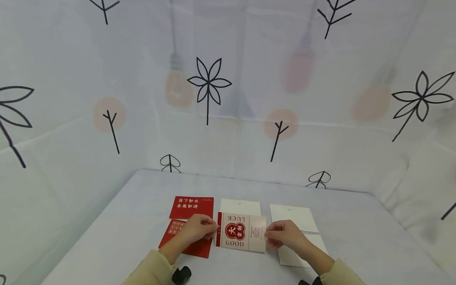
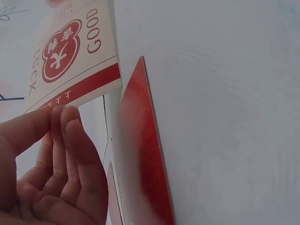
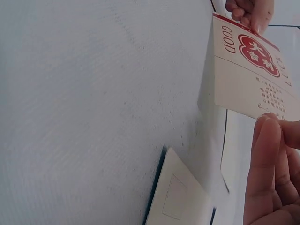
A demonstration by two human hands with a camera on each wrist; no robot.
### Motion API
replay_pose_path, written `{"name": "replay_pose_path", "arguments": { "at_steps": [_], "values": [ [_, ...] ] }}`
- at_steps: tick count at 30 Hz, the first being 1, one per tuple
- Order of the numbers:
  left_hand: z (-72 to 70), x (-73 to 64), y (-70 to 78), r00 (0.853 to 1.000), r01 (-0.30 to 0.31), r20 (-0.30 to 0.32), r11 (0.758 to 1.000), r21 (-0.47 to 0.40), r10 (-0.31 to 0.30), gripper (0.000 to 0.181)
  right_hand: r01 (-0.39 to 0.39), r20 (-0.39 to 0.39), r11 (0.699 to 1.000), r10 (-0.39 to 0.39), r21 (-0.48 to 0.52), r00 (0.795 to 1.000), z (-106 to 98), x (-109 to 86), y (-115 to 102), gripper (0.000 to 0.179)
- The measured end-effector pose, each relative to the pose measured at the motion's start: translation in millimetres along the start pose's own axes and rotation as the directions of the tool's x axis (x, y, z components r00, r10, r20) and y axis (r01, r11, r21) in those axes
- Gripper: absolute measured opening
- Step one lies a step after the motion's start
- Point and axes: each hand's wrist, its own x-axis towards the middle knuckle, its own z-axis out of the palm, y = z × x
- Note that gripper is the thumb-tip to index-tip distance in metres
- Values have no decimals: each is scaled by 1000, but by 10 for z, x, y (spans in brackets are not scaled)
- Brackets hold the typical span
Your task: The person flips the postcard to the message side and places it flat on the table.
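A cream card (image 1: 256, 233) with a red band, a red emblem and the words GOOD and LUCK is held between both hands, tilted up over the table. My left hand (image 1: 201, 229) pinches its red-banded edge between thumb and fingertips, also seen in the left wrist view. At the opposite edge, my right hand (image 1: 285, 235) pinches the card near its small printed lines. Left of it lie two red cards, a far one (image 1: 192, 211) with white characters and a near one (image 1: 199, 249) partly hidden behind the left hand.
A white card (image 1: 240, 206) lies behind the held card. Two more white cards, a far one (image 1: 293, 217) and a near one (image 1: 292, 257), lie at the right, the near one partly under my right hand. A patterned cloth (image 1: 228, 138) hangs behind the white table (image 1: 124, 225).
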Motion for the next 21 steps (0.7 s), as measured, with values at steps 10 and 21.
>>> {"name": "replay_pose_path", "arguments": {
  "at_steps": [10, 21],
  "values": [
    [-54, 30, -5, 996, 48, 77, 989, -139, -38, 31, -21, 20, 983, 18, 182, 1000, -57, 17, -16, 20],
    [-89, 62, 26, 987, 116, 143, 952, -283, -77, 34, -9, 55, 953, -8, 304, 998, -101, 18, -28, 24]
  ]
}}
